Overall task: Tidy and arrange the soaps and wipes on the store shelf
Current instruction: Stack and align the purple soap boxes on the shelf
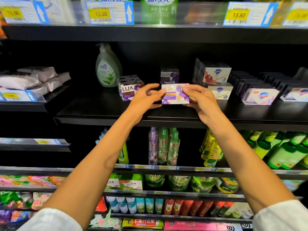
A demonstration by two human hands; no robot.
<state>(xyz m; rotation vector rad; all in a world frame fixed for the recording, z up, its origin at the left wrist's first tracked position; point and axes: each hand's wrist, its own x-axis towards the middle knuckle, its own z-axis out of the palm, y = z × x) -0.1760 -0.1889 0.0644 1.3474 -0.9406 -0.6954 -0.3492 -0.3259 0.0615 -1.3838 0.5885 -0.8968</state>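
Observation:
A purple and white Lux soap box (175,95) stands near the front of the black shelf (103,114), held between both hands. My left hand (145,97) grips its left end and my right hand (198,97) grips its right end. Left of it sits a row of Lux soap boxes (128,90). Another Lux box (169,75) stands further back. White Safeguard soap boxes (216,75) are stacked to the right, with more Safeguard boxes (260,95) beyond them. Packs of wipes (30,79) lie on the shelf at the far left.
A green pump bottle (107,67) stands at the back of the shelf, left of the soaps. Price tags (108,13) line the shelf edge above. Bottles (164,147) and packets fill the lower shelves.

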